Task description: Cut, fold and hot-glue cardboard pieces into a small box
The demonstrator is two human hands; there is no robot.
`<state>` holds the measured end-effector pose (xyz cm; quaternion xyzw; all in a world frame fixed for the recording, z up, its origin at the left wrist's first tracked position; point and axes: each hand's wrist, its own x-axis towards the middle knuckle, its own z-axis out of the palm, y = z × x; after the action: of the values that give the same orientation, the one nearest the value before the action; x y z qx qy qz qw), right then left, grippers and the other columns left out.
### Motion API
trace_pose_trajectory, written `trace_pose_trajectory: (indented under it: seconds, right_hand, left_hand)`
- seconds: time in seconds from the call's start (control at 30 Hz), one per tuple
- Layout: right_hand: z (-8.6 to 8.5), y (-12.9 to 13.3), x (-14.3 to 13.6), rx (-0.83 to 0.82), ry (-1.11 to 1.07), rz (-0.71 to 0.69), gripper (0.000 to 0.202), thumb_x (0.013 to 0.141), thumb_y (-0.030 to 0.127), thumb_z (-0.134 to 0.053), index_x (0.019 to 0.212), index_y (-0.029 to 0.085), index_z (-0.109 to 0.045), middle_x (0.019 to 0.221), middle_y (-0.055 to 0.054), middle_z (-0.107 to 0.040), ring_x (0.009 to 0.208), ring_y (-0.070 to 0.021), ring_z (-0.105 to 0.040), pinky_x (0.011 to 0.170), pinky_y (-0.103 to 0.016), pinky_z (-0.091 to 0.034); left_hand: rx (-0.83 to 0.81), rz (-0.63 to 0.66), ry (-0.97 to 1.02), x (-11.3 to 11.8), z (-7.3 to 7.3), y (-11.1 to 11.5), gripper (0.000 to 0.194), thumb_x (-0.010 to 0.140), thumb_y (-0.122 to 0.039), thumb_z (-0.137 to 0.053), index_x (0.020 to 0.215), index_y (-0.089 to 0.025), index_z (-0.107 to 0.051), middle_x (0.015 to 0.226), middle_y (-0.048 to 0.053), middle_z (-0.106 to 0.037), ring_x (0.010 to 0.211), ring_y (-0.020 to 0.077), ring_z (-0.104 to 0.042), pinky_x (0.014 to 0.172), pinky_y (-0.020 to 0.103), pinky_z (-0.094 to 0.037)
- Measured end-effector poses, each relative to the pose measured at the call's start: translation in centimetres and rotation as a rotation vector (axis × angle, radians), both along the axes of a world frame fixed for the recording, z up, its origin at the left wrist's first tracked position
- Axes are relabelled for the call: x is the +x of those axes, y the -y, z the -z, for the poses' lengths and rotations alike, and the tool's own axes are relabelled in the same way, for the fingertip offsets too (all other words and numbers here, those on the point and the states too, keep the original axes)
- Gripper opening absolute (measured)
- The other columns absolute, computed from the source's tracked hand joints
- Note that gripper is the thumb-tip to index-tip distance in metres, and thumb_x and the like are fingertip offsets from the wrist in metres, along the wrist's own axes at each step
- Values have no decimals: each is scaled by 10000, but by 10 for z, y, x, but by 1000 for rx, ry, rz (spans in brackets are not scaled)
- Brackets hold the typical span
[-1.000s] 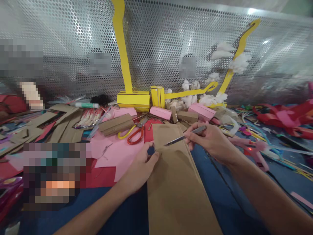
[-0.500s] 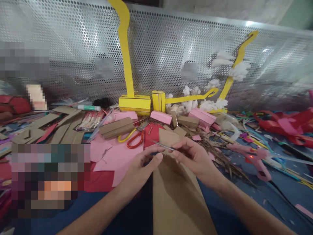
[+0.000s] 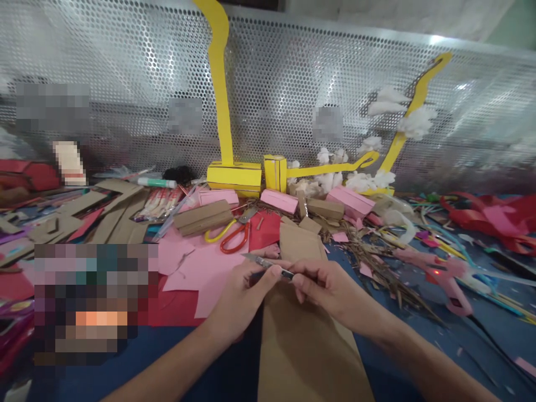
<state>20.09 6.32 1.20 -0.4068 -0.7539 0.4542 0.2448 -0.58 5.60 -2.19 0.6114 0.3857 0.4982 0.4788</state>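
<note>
The long, flat brown cardboard sheet [image 3: 310, 357] looks uncut where visible; beyond it, a yellow paper-covered box [image 3: 234, 176] stands assembled. Over the cardboard, left hand [image 3: 247, 296] and right hand [image 3: 339, 290] pinch a slim metallic craft knife [image 3: 266, 263], blade exposed.

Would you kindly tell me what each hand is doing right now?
Left hand: closed on the slim, silver-coloured craft knife with a pointed blade.
Right hand: closed on the same knife, at its rear end.

Bare forearms [image 3: 178, 357] angle inward, the left hand [image 3: 243, 293] and right hand [image 3: 337, 287] curled close together.
</note>
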Motion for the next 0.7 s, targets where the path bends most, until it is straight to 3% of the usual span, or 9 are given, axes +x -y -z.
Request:
trace_pose_trajectory:
  seconds: [0.13, 0.27, 0.5, 0.6, 0.7]
  right_hand:
    - [3, 1, -3, 41, 3, 57, 434, 1018, 550, -478, 770, 196, -520, 664, 42, -465, 627, -120, -400, 576, -254, -285]
    - [5, 1, -4, 54, -34, 84, 421, 1009, 561, -483, 801, 198, -520, 729, 31, -466, 677, -132, -383, 607, -259, -297]
    - [7, 2, -9, -21, -163, 103, 428, 989, 555, -534, 806, 171, -586, 671, 41, -429, 607, -105, -336, 552, -254, -260]
    - [10, -3, -6, -66, -285, 195, 353, 991, 524, -561, 1008, 179, -632, 587, 81, -387, 527, -87, -315, 503, -234, -232]
    - [9, -10, 3, -88, -487, 283, 330, 999, 451, -589, 1239, 225, -594, 583, 83, -481, 507, -89, -388, 493, -211, -302]
  left_hand:
    - [-50, 16, 21, 2, 3, 3, 319, 977, -450, -591, 1107, -245, -800, 1319, 88, -694, 1343, 289, -513, 1120, 443, -411]
    - [-167, 20, 112, 5, 7, 4, 387, 987, -507, -549, 1116, -232, -789, 1423, 80, -629, 1367, 297, -499, 1114, 436, -421]
    - [-30, 106, -2, 3, 3, 4, 351, 993, -453, -559, 1235, -250, -713, 1438, 67, -602, 1421, 260, -434, 1195, 408, -322]
    - [-99, 52, 117, 5, 1, 6, 389, 921, -391, -681, 1280, -253, -625, 1420, 78, -604, 1380, 251, -486, 1157, 391, -373]
    - [-268, -48, 299, 8, 0, 6, 467, 848, -287, -745, 1277, -252, -563, 1464, 91, -568, 1437, 258, -432, 1116, 387, -418]
